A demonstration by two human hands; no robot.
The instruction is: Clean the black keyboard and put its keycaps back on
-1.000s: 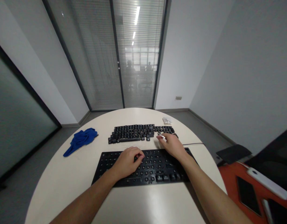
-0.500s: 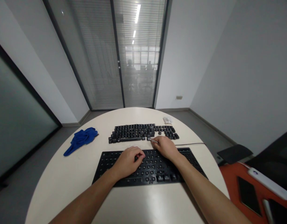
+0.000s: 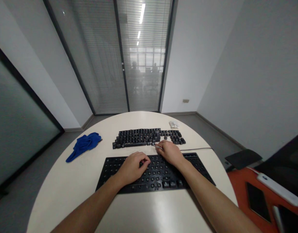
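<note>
Held the tool (image 3: 159, 147) pinched between thumb and fingers of the right hand (image 3: 172, 152), between keyboard (image 3: 109, 168) and keycaps (image 3: 135, 138). Pointed its long axis left and slightly toward the desk's (image 3: 66, 187) far edge, at the near-right corner of their main block; could not tell contact. Rested the left hand (image 3: 133, 165) farther off, on the keyboard, loosely curled; could not tell if holding anything.

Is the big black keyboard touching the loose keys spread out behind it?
Apart. The head view shows a pale strip of table between the far edge of the keyboard and the loose keys.
</note>
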